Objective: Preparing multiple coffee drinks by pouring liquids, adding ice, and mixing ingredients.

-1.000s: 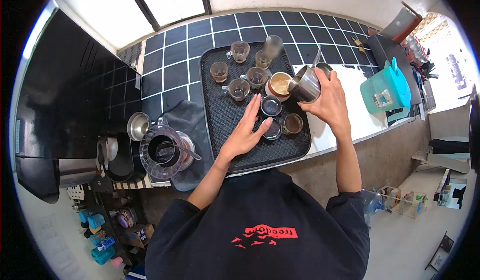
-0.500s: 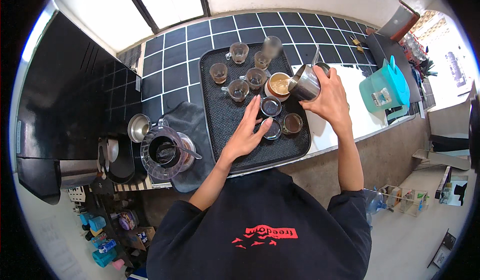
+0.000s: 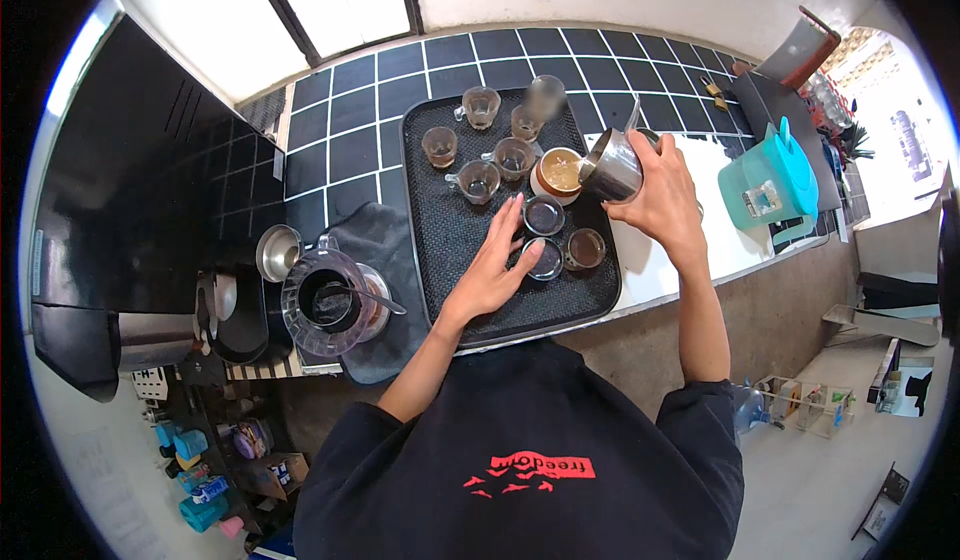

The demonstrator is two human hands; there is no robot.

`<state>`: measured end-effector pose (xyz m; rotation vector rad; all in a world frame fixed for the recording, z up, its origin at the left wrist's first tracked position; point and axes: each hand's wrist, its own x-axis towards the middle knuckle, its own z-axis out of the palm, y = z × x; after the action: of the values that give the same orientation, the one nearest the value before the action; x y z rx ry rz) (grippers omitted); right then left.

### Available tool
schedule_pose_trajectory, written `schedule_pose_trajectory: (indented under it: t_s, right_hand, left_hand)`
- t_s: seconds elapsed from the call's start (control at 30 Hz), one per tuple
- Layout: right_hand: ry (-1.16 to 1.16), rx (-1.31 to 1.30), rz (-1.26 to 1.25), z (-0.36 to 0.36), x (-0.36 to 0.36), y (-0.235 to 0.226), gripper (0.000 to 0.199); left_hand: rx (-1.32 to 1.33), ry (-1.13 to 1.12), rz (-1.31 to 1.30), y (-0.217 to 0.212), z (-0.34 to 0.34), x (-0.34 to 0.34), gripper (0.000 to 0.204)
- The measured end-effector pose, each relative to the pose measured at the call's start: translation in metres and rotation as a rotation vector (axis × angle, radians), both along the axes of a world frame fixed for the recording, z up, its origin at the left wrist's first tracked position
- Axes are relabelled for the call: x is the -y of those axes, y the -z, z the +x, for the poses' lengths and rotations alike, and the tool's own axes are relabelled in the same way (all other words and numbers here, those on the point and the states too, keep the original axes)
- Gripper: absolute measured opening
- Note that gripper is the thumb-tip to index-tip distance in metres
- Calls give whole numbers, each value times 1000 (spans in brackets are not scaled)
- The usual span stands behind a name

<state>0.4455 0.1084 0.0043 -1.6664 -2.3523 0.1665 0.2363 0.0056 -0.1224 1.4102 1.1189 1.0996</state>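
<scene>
My right hand (image 3: 662, 198) is wrapped round a steel milk pitcher (image 3: 612, 167), tilted left with its lip at the rim of a brown-and-white cup (image 3: 560, 172). Tan, foamy liquid with a paler patch fills the cup. My left hand (image 3: 490, 272) is open, fingers spread, holding nothing. Its fingertips lie close beside two small glasses, a far one (image 3: 544, 217) and a near one (image 3: 544, 262); I cannot tell if they touch. A third glass with brown contents (image 3: 585, 249) stands to their right. All the cups rest on a black textured tray (image 3: 460, 310).
Several clear glass mugs (image 3: 480, 182) stand on the tray's far left. A glass dripper with a spoon (image 3: 325, 305) and a steel cup (image 3: 278, 254) are left, by a dark cloth (image 3: 390, 335). A turquoise pitcher (image 3: 770, 180) stands right, on a white surface (image 3: 650, 260).
The view has shifted very slightly. The steel pitcher stays tilted at the cup, and the liquid's surface shows a little differently. My left hand has kept its place.
</scene>
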Motion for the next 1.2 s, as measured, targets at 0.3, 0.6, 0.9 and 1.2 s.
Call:
schedule_pose_trajectory:
  t_s: [0.3,0.6,0.9,1.2]
  right_hand:
    - [-3,8,-6,0,-1,-5,87]
    - [-11,-2,8,-1,-1,-11,89]
    - [-37,11,36,1,-3,-15,89]
    - [-46,14,37,-2,-2,-13,86]
  left_hand:
    - [-9,-19,-5,-6,-12,2,71]
    - [-54,4,-21,-7,-21,4,67]
    - [-62,-11,-32,-7,-23,7,62]
    - [-158,-48,63,-8,-22,9,57]
